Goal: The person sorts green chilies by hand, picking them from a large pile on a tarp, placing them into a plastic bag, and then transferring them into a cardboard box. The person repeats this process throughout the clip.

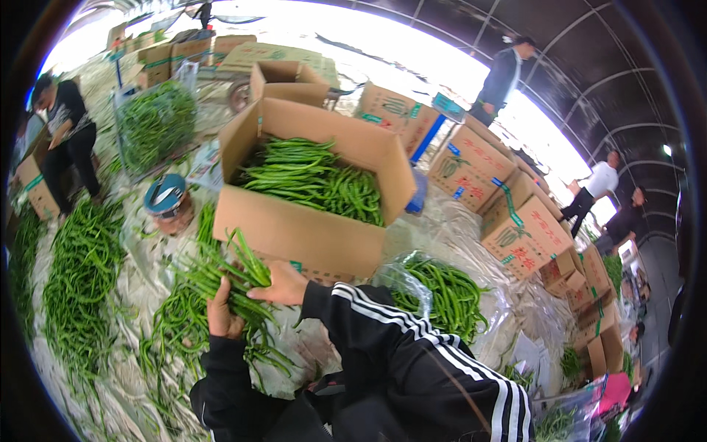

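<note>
Long green chili peppers (237,295) form a loose bunch between my two hands, below the near side of an open cardboard box (298,237). My left hand (225,315) wraps the bunch from the left, thumb up. On its right side, my right hand (281,286) grips several peppers at their upper ends. Inside the box, peppers (309,174) lie in rows, some lengthwise and some with their ends facing me. Loose peppers (179,320) are heaped on the ground sheet left of my left hand. A clear plastic bag (411,276) with more peppers lies right of my right sleeve.
A jar-like container with a teal lid (165,196) stands left of the box. A long pepper heap (83,282) and a filled clear bag (157,124) are farther left. Printed cartons (469,166) are stacked at the right. A seated person (66,132) and several standing people are around.
</note>
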Action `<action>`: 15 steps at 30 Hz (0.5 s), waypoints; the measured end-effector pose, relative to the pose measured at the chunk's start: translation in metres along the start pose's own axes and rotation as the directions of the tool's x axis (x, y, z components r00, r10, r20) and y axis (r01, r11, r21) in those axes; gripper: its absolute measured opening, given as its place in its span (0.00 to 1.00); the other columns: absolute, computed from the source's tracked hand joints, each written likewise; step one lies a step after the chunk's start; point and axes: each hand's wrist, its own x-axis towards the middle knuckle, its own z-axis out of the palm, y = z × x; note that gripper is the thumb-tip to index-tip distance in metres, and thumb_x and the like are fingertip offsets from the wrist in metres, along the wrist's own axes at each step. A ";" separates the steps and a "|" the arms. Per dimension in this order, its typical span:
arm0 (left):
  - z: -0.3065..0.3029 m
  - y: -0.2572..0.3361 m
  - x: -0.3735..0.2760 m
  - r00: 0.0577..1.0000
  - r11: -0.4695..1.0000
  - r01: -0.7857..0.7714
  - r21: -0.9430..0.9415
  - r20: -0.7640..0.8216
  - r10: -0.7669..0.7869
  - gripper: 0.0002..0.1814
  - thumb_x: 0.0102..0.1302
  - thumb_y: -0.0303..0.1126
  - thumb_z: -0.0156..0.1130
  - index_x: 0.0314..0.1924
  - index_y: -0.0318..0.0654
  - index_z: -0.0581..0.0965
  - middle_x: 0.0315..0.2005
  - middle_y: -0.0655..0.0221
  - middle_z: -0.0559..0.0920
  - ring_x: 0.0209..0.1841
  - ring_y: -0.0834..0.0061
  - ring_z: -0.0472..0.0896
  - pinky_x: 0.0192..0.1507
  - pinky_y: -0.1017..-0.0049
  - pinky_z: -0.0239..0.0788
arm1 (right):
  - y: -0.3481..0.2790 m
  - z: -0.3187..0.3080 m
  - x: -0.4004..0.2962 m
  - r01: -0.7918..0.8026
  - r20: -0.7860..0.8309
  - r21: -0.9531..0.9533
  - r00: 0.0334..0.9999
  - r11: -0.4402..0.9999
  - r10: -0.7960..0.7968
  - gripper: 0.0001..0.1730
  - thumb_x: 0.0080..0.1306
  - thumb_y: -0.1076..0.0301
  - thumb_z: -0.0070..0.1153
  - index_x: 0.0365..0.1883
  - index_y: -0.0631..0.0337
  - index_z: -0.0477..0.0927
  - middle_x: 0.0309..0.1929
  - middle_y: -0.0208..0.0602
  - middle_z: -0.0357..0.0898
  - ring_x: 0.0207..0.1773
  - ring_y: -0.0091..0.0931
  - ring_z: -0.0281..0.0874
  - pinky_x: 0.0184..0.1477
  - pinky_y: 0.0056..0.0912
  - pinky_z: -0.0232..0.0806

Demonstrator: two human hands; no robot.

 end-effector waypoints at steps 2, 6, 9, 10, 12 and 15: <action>0.001 -0.006 -0.002 0.998 1.000 0.024 -0.016 0.063 -0.023 0.20 0.68 0.29 0.49 0.58 0.30 0.66 0.54 0.58 0.74 0.57 0.63 0.72 0.57 0.63 0.65 | 0.016 0.003 -0.013 0.171 -0.142 -0.126 0.972 0.977 -0.189 0.31 0.49 0.61 0.65 0.52 0.61 0.72 0.38 0.50 0.79 0.42 0.45 0.77 0.47 0.41 0.66; -0.008 -0.001 0.003 0.984 0.994 0.096 -0.052 0.153 -0.087 0.23 0.71 0.34 0.46 0.62 0.29 0.62 0.61 0.57 0.67 0.63 0.63 0.65 0.64 0.63 0.56 | 0.016 0.017 -0.016 0.005 -0.032 -0.167 0.999 0.986 -0.011 0.20 0.48 0.64 0.63 0.39 0.65 0.76 0.39 0.51 0.77 0.43 0.46 0.74 0.47 0.43 0.66; -0.016 0.002 0.006 0.978 0.969 0.194 -0.151 0.102 -0.180 0.24 0.71 0.35 0.45 0.63 0.30 0.62 0.63 0.57 0.65 0.65 0.63 0.63 0.65 0.63 0.53 | 0.038 0.025 -0.012 0.144 -0.119 -0.226 0.977 0.963 -0.174 0.17 0.49 0.64 0.62 0.35 0.64 0.78 0.37 0.50 0.77 0.41 0.45 0.75 0.44 0.43 0.67; -0.017 0.004 0.004 0.976 0.966 0.204 -0.160 0.106 -0.189 0.22 0.71 0.34 0.46 0.61 0.31 0.64 0.61 0.59 0.67 0.62 0.63 0.66 0.63 0.62 0.57 | 0.041 0.024 -0.015 0.182 -0.103 -0.254 0.971 0.950 -0.214 0.16 0.51 0.63 0.62 0.35 0.65 0.77 0.36 0.50 0.77 0.40 0.44 0.75 0.42 0.42 0.67; -0.025 0.006 0.014 0.987 0.988 0.150 -0.019 0.051 -0.149 0.19 0.70 0.33 0.47 0.58 0.32 0.66 0.55 0.61 0.72 0.57 0.65 0.70 0.59 0.63 0.62 | 0.036 0.017 -0.018 0.226 -0.164 -0.249 0.949 0.942 -0.271 0.16 0.53 0.63 0.62 0.35 0.65 0.77 0.34 0.48 0.78 0.37 0.38 0.77 0.39 0.39 0.68; -0.009 0.002 0.004 0.992 0.999 0.045 -0.010 0.120 -0.044 0.09 0.69 0.31 0.51 0.47 0.37 0.69 0.36 0.70 0.74 0.40 0.74 0.74 0.48 0.68 0.68 | -0.015 -0.026 -0.056 0.059 -0.260 -0.009 0.964 0.998 -0.060 0.20 0.55 0.61 0.62 0.41 0.66 0.75 0.31 0.46 0.78 0.35 0.35 0.77 0.37 0.36 0.68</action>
